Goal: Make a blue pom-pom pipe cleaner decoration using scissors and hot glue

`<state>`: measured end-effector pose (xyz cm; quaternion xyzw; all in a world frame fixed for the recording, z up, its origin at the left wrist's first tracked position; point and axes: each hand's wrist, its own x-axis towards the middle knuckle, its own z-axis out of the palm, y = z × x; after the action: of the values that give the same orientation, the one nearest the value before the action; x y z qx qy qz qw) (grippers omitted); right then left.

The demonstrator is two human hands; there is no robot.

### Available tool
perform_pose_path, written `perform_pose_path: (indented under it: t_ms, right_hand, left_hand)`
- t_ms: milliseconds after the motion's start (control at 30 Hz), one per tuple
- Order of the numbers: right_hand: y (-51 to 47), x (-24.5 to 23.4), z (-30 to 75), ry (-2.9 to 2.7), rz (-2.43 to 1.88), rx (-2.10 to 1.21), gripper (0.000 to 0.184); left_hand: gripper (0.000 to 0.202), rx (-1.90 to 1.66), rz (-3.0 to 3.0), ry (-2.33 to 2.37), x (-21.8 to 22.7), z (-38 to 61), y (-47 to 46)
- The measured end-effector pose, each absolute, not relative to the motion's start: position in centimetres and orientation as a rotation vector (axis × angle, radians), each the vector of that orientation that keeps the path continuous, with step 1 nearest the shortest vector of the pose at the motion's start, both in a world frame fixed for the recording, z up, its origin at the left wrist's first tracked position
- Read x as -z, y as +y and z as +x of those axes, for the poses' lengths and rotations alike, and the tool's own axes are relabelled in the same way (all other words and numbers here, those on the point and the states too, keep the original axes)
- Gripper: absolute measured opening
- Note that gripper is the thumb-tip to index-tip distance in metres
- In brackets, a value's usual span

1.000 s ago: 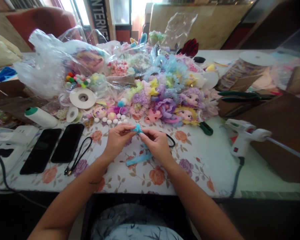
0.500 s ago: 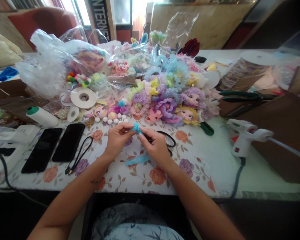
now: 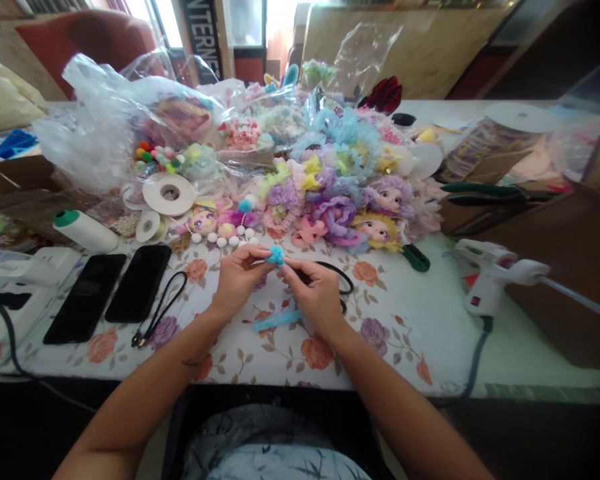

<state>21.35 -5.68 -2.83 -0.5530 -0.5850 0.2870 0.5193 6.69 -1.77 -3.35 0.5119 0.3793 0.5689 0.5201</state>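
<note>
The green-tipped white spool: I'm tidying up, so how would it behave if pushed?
The spool would probably roll, since it lies on its side and looks round. Tipping seems unlikely, as its long side is already down.

left forearm [image 3: 180,363] and right forearm [image 3: 380,380] slant inward. left hand [image 3: 239,279] and right hand [image 3: 314,292] both pinch between thumb and forefinger, fingertips close together. a small dark mark [image 3: 191,363] lines the left forearm.

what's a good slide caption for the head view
Left hand and right hand pinch bunched blue fabric above a floral tablecloth.
</note>
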Motion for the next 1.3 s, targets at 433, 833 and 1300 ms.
perform_pose_path:
  t_ms: [433, 833, 1300]
  right_hand:
    - [-5.6, 3.7, 21.4, -1.797, -1.273, -0.150, 0.028]
    - [-5.6, 3.8, 21.2, -1.805, -1.301, -0.131, 0.027]
    - [-4.3, 2.2, 23.1, -1.096, -1.248, -1.081, 0.032]
  left_hand:
    - [0.019, -1.403, 1.356, 0.971, 3.3, 6.7, -1.8]
    - [0.015, -1.351, 1.416, 0.970, 3.4, 6.3, -1.7]
    - [0.021, -1.057, 0.590, 0.623, 2.3, 5.6, -1.1]
